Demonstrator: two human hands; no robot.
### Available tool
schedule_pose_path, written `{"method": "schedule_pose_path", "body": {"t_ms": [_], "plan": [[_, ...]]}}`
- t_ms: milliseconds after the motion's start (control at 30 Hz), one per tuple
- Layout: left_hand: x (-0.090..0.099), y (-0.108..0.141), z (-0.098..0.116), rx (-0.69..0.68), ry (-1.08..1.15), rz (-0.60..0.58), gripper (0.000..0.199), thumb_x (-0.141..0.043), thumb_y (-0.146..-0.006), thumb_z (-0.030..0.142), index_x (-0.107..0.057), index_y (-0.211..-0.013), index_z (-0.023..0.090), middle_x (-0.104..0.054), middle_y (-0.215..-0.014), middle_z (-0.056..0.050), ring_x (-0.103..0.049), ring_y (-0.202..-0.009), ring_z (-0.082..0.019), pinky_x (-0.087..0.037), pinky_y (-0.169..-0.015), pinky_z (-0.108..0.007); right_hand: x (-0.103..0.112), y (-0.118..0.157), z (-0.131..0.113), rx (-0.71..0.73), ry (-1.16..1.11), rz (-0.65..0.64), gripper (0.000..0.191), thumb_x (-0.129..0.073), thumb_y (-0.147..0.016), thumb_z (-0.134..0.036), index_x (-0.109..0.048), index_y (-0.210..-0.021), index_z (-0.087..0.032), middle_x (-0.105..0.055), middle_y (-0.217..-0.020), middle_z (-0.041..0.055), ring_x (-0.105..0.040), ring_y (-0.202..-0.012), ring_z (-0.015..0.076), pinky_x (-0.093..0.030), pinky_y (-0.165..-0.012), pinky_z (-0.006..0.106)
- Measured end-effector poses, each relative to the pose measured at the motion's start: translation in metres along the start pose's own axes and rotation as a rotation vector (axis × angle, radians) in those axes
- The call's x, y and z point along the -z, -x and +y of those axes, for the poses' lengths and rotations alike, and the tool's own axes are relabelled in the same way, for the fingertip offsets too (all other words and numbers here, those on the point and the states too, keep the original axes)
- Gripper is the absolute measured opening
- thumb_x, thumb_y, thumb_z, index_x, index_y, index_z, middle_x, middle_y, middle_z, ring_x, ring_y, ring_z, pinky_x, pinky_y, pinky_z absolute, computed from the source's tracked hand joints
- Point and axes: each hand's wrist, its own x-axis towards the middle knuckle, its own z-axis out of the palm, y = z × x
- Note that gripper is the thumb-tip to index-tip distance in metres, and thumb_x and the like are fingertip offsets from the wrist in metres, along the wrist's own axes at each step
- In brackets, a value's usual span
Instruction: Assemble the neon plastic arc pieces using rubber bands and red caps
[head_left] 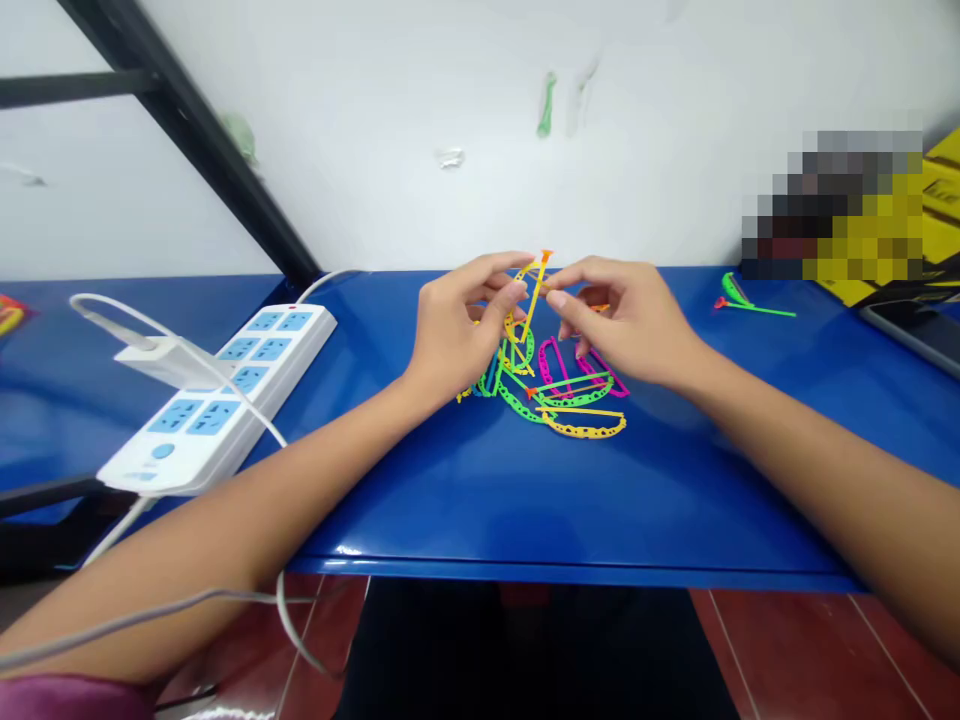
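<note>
Between my two hands, a yellow toy bow with a yellow stick (pixel 535 300) is held up above the table; an orange tip tops the stick. My left hand (pixel 469 320) pinches the bow from the left, fingers closed. From the right, the thumb and forefinger of my right hand (pixel 619 315) close at the bow's right side near the stick. Beneath them lies a loose pile of toy bows: a green bow (pixel 581 400) with an orange-tipped stick, a magenta bow (pixel 546 365) and a yellow bow (pixel 589 432) nearest the front.
A white power strip (pixel 292 405) with a plugged-in charger and cables lies at the left of the blue table (pixel 600 510). Another green bow and stick (pixel 757 309) lie at the right. Farther right are a phone (pixel 915 325) and a yellow box (pixel 941 205).
</note>
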Motion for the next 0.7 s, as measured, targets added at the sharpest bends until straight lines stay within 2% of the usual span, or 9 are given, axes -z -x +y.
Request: {"method": "schedule_pose_path", "body": {"t_ms": [100,233,300,433,567,700], "plan": [[0.0002,-0.0002,-0.0006,0.001,-0.008,-0.003,0.031,-0.065,-0.105,0.038,-0.074,-0.13,0.021,-0.082,-0.101,-0.007,-0.077,-0.082,-0.017,-0.063,-0.067,-0.026,0.0004,-0.0004,0.0017,0.001,-0.045,0.061,0.039,-0.077,-0.091,-0.063,-0.079,-0.094,-0.023,-0.073,-0.107,0.0104,-0.063,-0.068,0.0176,-0.051,-0.051,0.033],[0.0001,-0.0002,-0.0028,0.0,-0.004,-0.025,0.031,-0.066,-0.104,0.037,-0.075,-0.129,0.021,-0.082,-0.1,-0.007,-0.077,-0.082,-0.017,-0.063,-0.069,-0.027,0.0011,-0.0015,0.0044,0.039,-0.03,0.127,0.039,-0.081,-0.089,-0.062,-0.079,-0.092,-0.024,-0.07,-0.118,0.0129,-0.064,-0.073,0.0187,-0.053,-0.052,0.034],[0.0,0.0,-0.0035,-0.009,-0.014,-0.033,0.031,-0.066,-0.104,0.037,-0.075,-0.13,0.02,-0.082,-0.1,-0.007,-0.078,-0.083,-0.018,-0.063,-0.069,-0.027,0.0015,-0.0019,0.0039,0.024,-0.04,0.122,0.039,-0.08,-0.089,-0.063,-0.079,-0.092,-0.024,-0.071,-0.113,0.0119,-0.064,-0.07,0.0184,-0.051,-0.051,0.034],[0.0002,0.0005,-0.0017,-0.017,-0.033,-0.041,0.031,-0.065,-0.105,0.037,-0.075,-0.13,0.021,-0.082,-0.102,-0.007,-0.079,-0.083,-0.018,-0.063,-0.07,-0.027,0.0018,-0.0015,0.0008,-0.03,-0.052,0.071,0.041,-0.075,-0.093,-0.064,-0.076,-0.093,-0.023,-0.072,-0.086,0.0074,-0.062,-0.062,0.0186,-0.047,-0.049,0.033],[0.0012,-0.0006,0.0009,-0.006,-0.03,0.016,0.031,-0.065,-0.106,0.034,-0.074,-0.131,0.019,-0.083,-0.106,-0.008,-0.079,-0.082,-0.018,-0.064,-0.067,-0.026,0.0016,-0.0004,0.0001,0.025,0.073,0.053,0.043,-0.077,-0.091,-0.064,-0.074,-0.084,-0.022,-0.072,-0.081,0.0061,-0.062,-0.065,0.0186,-0.048,-0.058,0.034],[0.0015,-0.0014,-0.0041,-0.021,-0.004,0.049,0.027,-0.068,-0.104,0.029,-0.077,-0.127,0.02,-0.084,-0.103,-0.005,-0.079,-0.079,-0.017,-0.063,-0.065,-0.025,0.0015,0.0001,0.0013,-0.021,0.086,-0.056,0.055,-0.062,-0.098,-0.071,-0.071,-0.078,-0.02,-0.069,-0.071,0.0042,-0.061,-0.06,0.0169,-0.047,-0.06,0.033]]}}
